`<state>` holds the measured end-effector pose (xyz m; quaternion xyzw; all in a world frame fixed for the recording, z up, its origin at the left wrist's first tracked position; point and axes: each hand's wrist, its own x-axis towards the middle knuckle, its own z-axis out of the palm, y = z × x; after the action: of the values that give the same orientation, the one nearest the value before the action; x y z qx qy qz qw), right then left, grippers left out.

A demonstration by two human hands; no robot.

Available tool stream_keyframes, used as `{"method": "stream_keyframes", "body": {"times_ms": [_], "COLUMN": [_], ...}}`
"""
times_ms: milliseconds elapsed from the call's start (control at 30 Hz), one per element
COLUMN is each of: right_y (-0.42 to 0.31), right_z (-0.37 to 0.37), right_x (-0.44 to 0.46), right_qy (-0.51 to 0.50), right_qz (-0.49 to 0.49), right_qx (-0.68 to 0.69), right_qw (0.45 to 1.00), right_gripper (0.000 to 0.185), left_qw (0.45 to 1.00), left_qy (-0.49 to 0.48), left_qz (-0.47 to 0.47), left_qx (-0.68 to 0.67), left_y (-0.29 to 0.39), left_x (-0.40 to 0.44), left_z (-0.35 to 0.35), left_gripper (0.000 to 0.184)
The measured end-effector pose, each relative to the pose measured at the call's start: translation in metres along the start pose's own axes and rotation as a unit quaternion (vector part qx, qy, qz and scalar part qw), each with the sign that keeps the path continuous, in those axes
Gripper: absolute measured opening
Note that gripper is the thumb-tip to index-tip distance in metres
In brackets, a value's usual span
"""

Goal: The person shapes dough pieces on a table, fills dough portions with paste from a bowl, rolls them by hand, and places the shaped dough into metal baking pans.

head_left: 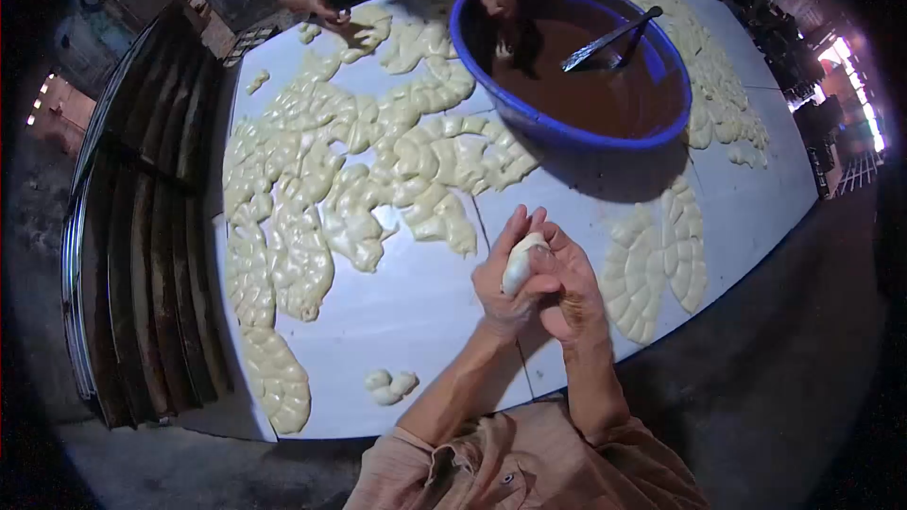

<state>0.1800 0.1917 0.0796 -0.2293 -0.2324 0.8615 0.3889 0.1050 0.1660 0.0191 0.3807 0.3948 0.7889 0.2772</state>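
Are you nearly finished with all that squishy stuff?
Looks done: many glossy, pale dough-like pieces lie flattened across the white table. In hand: one rounded pale lump, between the left hand and right hand. Perhaps left: the small pale clump by the closest edge. The big blue tub holds brown liquid. I can't tell how much remains.

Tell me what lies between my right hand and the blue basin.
Bare white tabletop, partly shadowed, lies between your right hand and the blue basin, in the head view.
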Motion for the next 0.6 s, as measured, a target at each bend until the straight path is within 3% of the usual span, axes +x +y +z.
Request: {"method": "stream_keyframes", "body": {"times_ms": [33, 100, 167, 200, 267, 300, 367, 433, 533, 600], "right_y": [-0.007, -0.022, -0.044, -0.061, -0.105, -0.128, -0.159, -0.171, -0.162, -0.158], "right_z": [-0.001, -0.011, -0.012, -0.01, -0.015, -0.014, -0.038, -0.049, -0.068, -0.075], "right_x": [0.003, 0.011, 0.028, 0.042, 0.076, 0.093, 0.137, 0.169, 0.2, 0.208], "right_qy": [0.003, -0.021, -0.051, -0.026, 0.013, 0.023, 0.043, 0.008, -0.034, -0.12], "right_qz": [0.0, -0.001, -0.015, -0.076, -0.145, -0.19, -0.139, -0.112, -0.009, 0.036], "right_qx": [0.007, -0.017, -0.057, -0.126, -0.245, -0.373, -0.522, -0.721, -0.859, -0.875], "right_qw": [1.0, 1.0, 0.997, 0.989, 0.959, 0.908, 0.84, 0.683, 0.511, 0.468], "right_gripper": [0.022, 0.02, 0.02, 0.02, 0.019, 0.019, 0.024, 0.031, 0.028, 0.031], "left_qw": [0.999, 0.997, 0.962, 0.934, 0.933, 0.931, 0.925, 0.927, 0.93, 0.93], "left_qy": [0.02, -0.033, -0.041, -0.055, -0.073, -0.094, -0.111, -0.091, -0.055, -0.072], "left_qz": [-0.023, -0.058, -0.21, -0.29, -0.335, -0.348, -0.364, -0.359, -0.355, -0.35], "left_qx": [-0.04, -0.046, -0.172, -0.2, -0.11, -0.055, 0.013, 0.06, 0.071, 0.084], "left_y": [0.0, -0.011, -0.015, -0.012, 0.008, 0.012, 0.023, 0.029, 0.031, 0.035], "left_x": [0.0, -0.002, -0.008, -0.004, -0.005, -0.003, 0.003, 0.005, 0.0, -0.004], "left_z": [0.01, 0.011, 0.016, 0.017, 0.004, -0.004, -0.024, -0.038, -0.056, -0.063], "left_gripper": [0.097, 0.105, 0.106, 0.108, 0.083, 0.071, 0.054, 0.046, 0.041, 0.041]}}
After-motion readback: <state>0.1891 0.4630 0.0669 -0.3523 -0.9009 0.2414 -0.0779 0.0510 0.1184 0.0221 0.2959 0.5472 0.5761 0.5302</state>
